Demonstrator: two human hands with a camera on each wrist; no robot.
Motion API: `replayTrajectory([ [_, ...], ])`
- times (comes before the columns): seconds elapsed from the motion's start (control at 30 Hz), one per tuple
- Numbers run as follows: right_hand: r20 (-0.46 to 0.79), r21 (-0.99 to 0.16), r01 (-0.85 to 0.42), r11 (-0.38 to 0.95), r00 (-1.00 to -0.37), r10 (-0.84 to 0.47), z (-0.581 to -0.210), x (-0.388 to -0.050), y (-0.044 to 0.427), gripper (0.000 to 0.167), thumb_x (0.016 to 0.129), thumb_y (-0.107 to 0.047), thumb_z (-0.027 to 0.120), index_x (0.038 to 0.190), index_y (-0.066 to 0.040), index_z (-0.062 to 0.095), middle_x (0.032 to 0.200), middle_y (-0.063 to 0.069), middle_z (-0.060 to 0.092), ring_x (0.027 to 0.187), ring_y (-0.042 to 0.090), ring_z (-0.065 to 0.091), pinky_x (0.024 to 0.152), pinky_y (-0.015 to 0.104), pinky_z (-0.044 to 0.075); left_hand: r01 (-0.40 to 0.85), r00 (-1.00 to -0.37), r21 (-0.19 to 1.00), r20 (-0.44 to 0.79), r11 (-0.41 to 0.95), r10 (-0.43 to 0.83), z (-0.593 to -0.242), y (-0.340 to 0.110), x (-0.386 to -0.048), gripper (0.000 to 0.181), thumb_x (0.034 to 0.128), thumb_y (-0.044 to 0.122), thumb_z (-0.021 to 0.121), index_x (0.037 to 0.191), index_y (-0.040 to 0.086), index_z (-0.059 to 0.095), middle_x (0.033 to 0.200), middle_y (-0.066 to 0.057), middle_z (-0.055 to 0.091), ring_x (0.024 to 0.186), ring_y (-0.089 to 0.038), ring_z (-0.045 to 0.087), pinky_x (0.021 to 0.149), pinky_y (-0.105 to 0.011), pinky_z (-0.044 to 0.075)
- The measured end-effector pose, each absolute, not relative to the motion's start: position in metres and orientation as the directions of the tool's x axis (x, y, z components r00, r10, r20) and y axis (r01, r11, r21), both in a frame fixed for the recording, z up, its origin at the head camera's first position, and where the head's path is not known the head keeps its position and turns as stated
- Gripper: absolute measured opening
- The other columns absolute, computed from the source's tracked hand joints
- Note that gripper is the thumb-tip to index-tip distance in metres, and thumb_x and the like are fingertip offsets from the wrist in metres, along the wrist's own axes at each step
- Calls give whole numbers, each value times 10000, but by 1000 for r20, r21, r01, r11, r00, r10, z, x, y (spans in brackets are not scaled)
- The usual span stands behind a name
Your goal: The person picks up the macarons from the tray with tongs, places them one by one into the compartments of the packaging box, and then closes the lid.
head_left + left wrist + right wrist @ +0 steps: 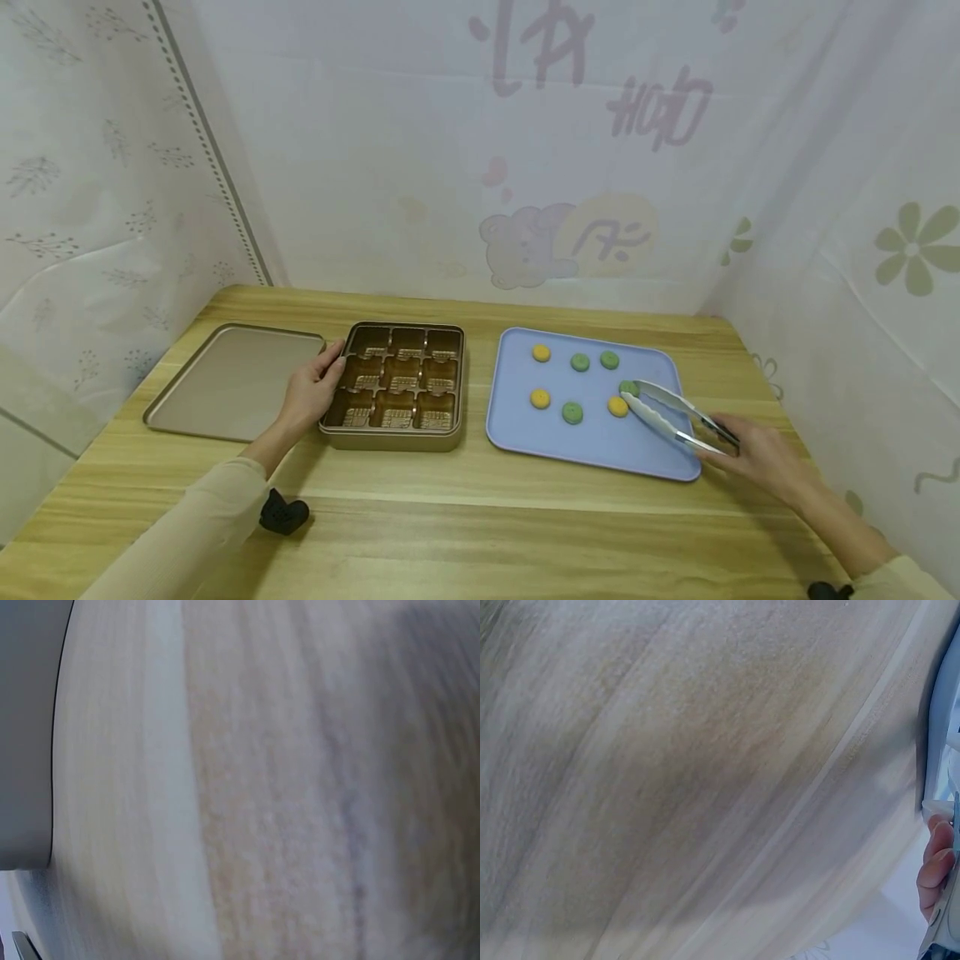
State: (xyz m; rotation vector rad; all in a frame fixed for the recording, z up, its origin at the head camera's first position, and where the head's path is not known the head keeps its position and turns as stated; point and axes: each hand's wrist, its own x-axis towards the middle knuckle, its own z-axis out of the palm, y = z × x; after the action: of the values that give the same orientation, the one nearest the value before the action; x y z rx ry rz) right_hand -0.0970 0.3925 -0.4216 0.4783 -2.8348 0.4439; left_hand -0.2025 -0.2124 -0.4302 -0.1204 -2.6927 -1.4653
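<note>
In the head view my left hand (309, 393) holds the left side of a gold-brown box (397, 440) whose nine-compartment insert has nothing in it. My right hand (765, 457) grips metal tongs (693, 414) with pale tips, reaching over the blue tray (592, 450) from the right. The tong tips are at a green round piece (628, 388), one on each side; whether they pinch it I cannot tell. A yellow piece (617, 407) lies just in front of it. In the right wrist view, fingers (936, 876) of my right hand show at the right edge.
Several other green (572, 412) and yellow pieces (540, 398) lie spread on the blue tray. A flat gold-brown lid or tray (240, 383) lies left of the box. Patterned cloth (390, 167) hangs behind the wooden table (420, 533) and at both sides.
</note>
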Motion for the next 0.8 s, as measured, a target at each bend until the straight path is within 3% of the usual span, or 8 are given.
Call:
replayTrajectory([
  [0.37, 282, -235, -347, 908, -918, -278, -426, -98, 393, 505, 697, -250, 828, 1068, 35, 638, 667, -71, 494, 579, -12, 376, 466, 193, 316, 98, -995, 833, 98, 544, 29, -431, -213, -202, 473, 1025, 216, 403, 1445, 7, 344, 1482, -177, 327, 1376, -382, 268, 1114, -508, 257],
  [0.6, 313, -222, -356, 908, -907, -280, -426, -97, 392, 508, 669, -235, 843, 1046, 41, 644, 707, -39, 572, 602, 38, 443, 478, 211, 354, 105, -994, 831, 108, 547, 26, -433, -213, -202, 468, 1024, 209, 406, 1439, -2, 355, 1474, -186, 338, 1371, -387, 278, 1113, -506, 262],
  [0.8, 339, -253, -367, 895, -900, -273, -425, -97, 391, 445, 673, -213, 842, 1006, 11, 651, 637, -78, 474, 568, -2, 393, 461, 189, 317, 110, -993, 831, 114, 545, 26, -434, -213, -203, 467, 1024, 213, 406, 1436, -3, 360, 1473, -192, 340, 1371, -391, 277, 1113, -508, 260],
])
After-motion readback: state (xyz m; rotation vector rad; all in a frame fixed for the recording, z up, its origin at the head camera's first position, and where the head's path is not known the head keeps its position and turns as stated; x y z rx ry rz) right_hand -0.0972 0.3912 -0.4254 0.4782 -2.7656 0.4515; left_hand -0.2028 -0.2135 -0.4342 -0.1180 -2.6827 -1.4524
